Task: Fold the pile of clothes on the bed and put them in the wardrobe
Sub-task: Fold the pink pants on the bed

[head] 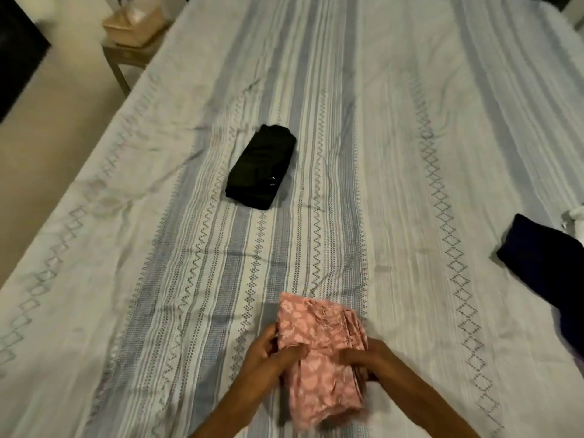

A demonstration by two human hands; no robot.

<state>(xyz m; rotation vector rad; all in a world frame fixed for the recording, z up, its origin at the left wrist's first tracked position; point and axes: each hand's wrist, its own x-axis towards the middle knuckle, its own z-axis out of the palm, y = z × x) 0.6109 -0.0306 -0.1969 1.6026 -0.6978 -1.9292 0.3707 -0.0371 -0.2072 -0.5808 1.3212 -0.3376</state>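
Note:
A folded pink garment with a white floral print (319,355) lies on the striped bedspread (395,153) near the front edge. My left hand (268,352) grips its left side, thumb on top and fingers curled under the edge. My right hand (366,358) grips its right side the same way, over the stacked folds. A folded black garment (260,170) lies alone in the middle of the bed. A dark navy garment (546,263) lies at the right edge, partly cut off by the frame.
A small side table (126,58) with a tan box (132,23) on it stands by the bed's far left side. Beige floor (47,128) runs along the left. Something white (573,216) shows beside the navy garment.

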